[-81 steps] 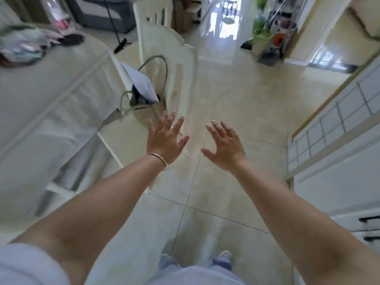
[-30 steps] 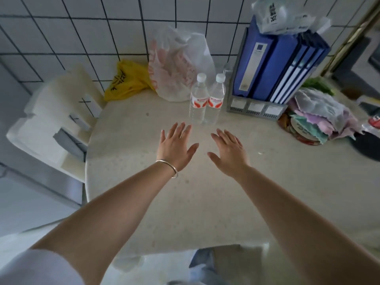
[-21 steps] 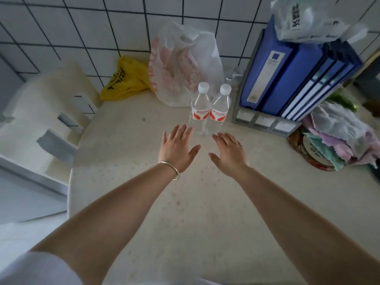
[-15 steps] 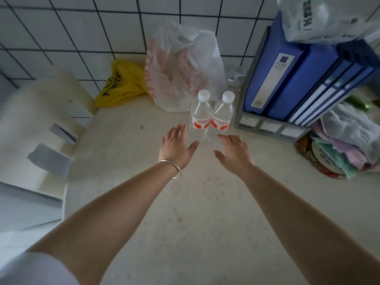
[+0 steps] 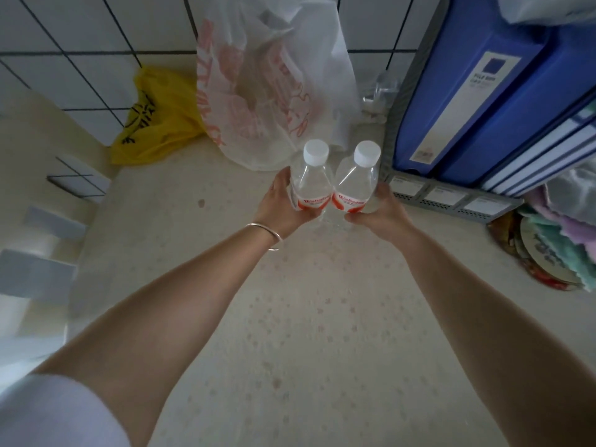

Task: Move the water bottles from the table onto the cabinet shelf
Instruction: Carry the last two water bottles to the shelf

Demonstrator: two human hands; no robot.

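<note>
Each hand's grip, left hand [image 5: 283,201] and right hand [image 5: 379,208], wraps one upright water bottle [image 5: 311,183]; lift both straight off the tabletop [image 5: 306,333], labels level

I am in a lived-in home, at a dining table [image 5: 306,333] with a pale speckled top pushed up against a white tiled wall [image 5: 80,43]. A cream chair [image 5: 38,175] stands at its side. Household clutter crowds the far edge: a yellow plastic bag [image 5: 154,124], a white shopping bag [image 5: 274,79], blue binders [image 5: 477,91] in a grey file rack [image 5: 451,201], and a heap of folded cloths [image 5: 561,240].
</note>
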